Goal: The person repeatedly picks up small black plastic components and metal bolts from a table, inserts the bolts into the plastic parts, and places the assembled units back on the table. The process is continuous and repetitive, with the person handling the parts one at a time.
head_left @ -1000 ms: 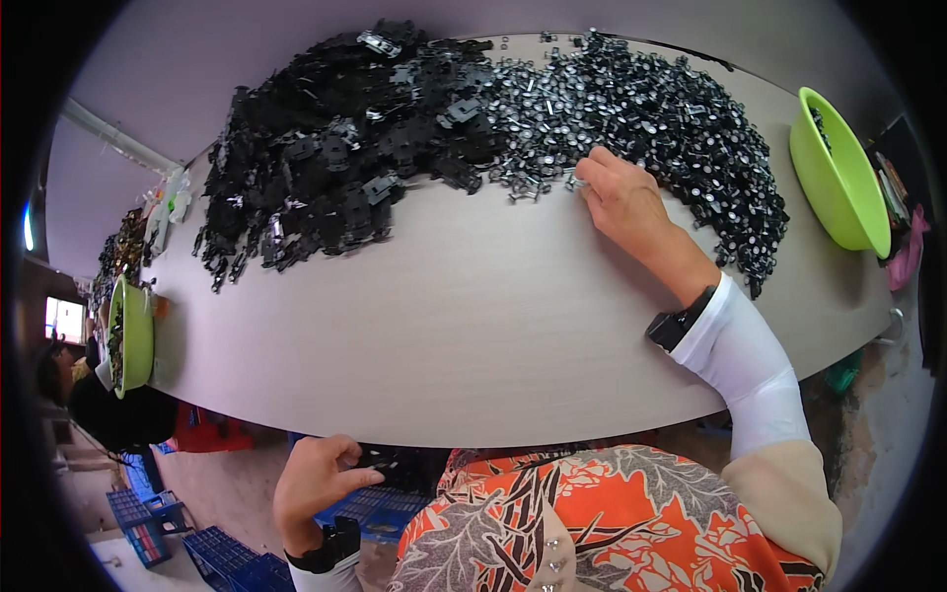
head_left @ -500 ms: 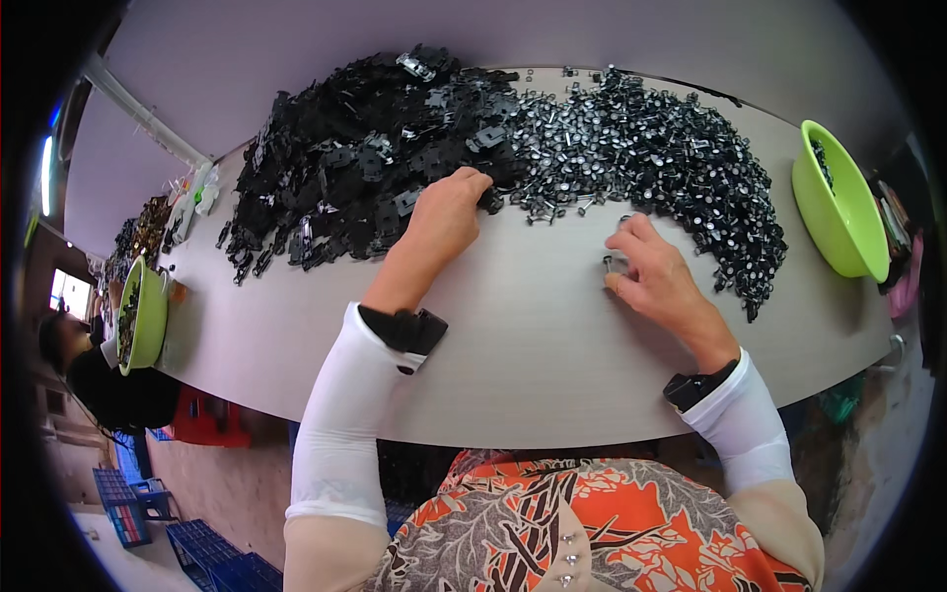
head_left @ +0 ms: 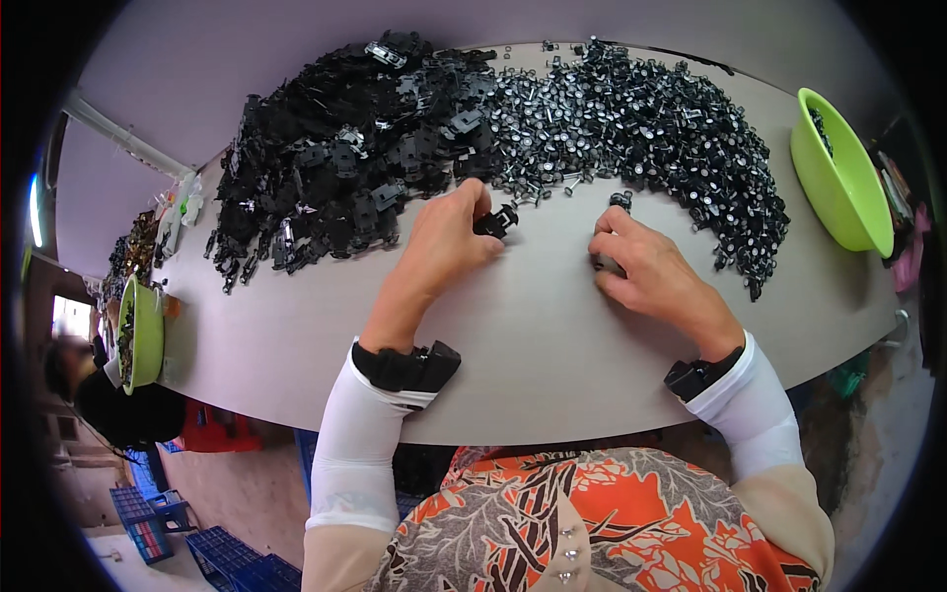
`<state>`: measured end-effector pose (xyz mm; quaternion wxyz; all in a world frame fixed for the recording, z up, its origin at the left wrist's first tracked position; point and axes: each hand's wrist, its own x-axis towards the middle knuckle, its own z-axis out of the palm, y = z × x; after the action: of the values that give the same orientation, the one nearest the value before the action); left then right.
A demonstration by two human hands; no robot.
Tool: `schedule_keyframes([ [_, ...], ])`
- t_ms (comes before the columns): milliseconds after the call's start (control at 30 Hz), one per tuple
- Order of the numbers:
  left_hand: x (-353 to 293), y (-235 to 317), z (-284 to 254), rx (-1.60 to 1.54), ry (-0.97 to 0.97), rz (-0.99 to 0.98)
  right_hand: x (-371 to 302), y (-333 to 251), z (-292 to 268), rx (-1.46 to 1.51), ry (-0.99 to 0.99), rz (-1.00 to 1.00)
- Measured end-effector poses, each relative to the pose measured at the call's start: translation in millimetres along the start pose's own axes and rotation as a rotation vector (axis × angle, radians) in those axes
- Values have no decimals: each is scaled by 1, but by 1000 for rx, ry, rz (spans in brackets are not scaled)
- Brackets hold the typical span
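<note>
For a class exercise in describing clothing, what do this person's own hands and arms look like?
The left hand and right hand are ungloved. Each wrist has a black band with a boxy black unit. Close-fitting white sleeves cover the forearms; above them are what look like beige sleeves. No cables show on the arms.

Soft light on the tabletop point(head_left: 533, 345), 1 glaring strip point(head_left: 36, 212) far left, curved edges, black fisheye rim.
</note>
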<state>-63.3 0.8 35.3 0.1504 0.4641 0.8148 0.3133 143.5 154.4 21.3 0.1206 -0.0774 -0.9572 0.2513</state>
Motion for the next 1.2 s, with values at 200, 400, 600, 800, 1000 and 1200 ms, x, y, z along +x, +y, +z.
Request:
schedule_keyframes([
  [200, -7, 5, 11, -450, -110, -66, 2, 0, 4, 51, 25, 1],
  [400, -24, 12, 28, -826, -344, -178, 3, -22, -2, 404, 204, -126],
  [600, -28, 24, 27, -892, -540, -232, 5, -24, 4, 285, 236, -335],
  [800, -32, 18, 36, -1265, -580, -336, 2, -24, 8, 252, 225, -330],
  [1000, -32, 10, 50, -1492, -517, -398, 3, -30, 10, 180, 274, -308],
  [1200, -41, 22, 54, -1620, -414, -541, 2, -31, 12, 135, 248, -287],
])
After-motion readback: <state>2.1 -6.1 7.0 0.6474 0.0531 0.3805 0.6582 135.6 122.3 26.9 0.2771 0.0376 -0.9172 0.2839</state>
